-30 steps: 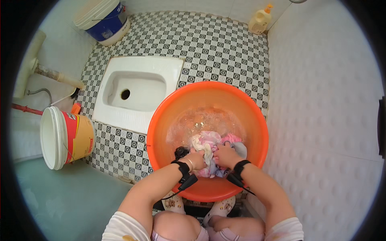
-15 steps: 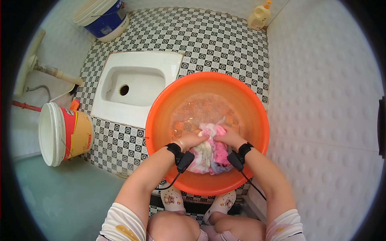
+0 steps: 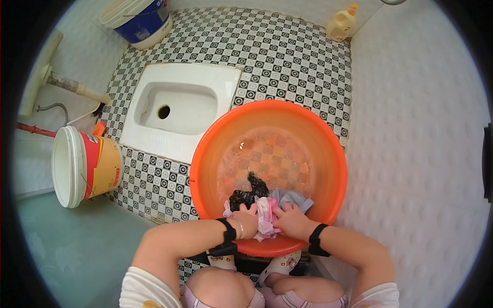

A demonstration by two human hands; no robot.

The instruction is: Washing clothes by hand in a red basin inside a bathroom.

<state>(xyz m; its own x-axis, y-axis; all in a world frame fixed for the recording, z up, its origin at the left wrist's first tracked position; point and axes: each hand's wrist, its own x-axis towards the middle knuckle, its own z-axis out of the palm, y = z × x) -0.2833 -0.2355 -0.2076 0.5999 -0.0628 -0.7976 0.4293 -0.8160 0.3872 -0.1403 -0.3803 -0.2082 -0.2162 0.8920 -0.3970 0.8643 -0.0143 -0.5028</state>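
A large orange basin of shallow, foamy water stands in front of me, with wet laundry heaped at its near side. My left hand is closed on the left side of a pink-and-white cloth. From the other side, my right hand has its fingers curled onto the same cloth. A crumpled black cloth lies just beyond my left fingers, partly in the water. Beyond my right fingers spreads a grey cloth. The cloths' undersides are hidden.
Left of the basin is a white squat toilet set into the checkered tile floor. A red-and-yellow bucket lies tipped at the left. At the back stand a blue-and-white bucket and a pump bottle. A white wall rises at the right.
Both hands have come nearer to me, toward the basin's near rim, with the pink-and-white cloth. The black cloth and more of the grey one now show. The view has shifted slightly.
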